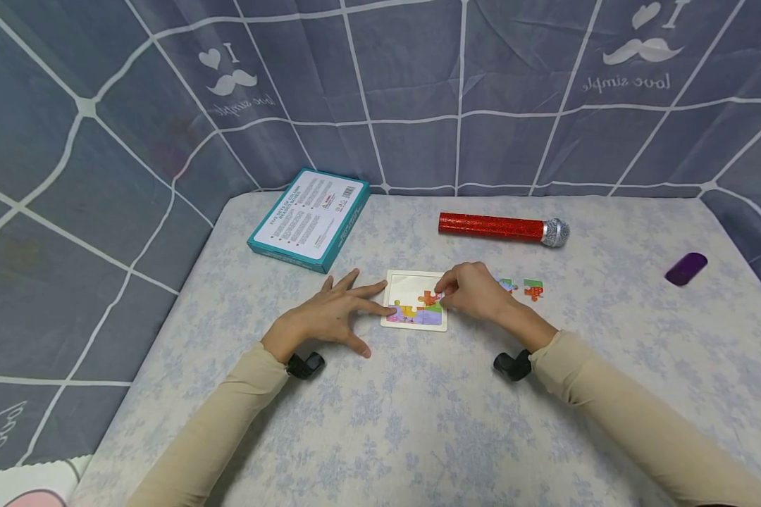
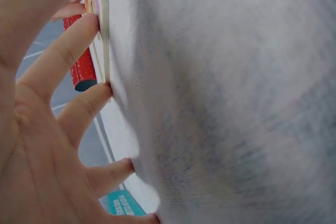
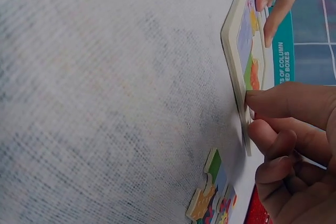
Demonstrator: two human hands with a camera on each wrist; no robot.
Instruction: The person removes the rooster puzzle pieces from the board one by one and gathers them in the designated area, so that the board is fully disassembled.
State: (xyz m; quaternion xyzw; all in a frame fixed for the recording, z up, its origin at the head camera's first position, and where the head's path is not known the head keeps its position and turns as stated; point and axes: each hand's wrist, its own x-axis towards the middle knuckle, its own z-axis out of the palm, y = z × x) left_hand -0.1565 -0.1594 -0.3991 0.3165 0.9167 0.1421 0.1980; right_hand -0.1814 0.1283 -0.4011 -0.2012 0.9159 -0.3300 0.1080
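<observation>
A small jigsaw puzzle tray (image 1: 414, 274) with a pale frame lies on the table. Joined pieces with purple, yellow and green parts (image 1: 412, 314) fill its near side. My left hand (image 1: 336, 310) is spread wide at the tray's left; its index fingertip rests on the pieces, the middle fingertip touches the frame, and the thumb lies on the cloth. Over the tray's right side, my right hand (image 1: 472, 290) pinches an orange-red puzzle piece (image 1: 429, 298) between thumb and fingers, partly hidden by the fingertips. In the right wrist view the thumb (image 3: 283, 100) is right at the tray's edge.
Two loose puzzle pieces, one green and blue (image 1: 507, 284) and one red and green (image 1: 533, 289), lie right of the tray. Behind are a teal box (image 1: 311, 218) and a red glitter microphone (image 1: 495, 227). A purple oval object (image 1: 686, 269) lies far right.
</observation>
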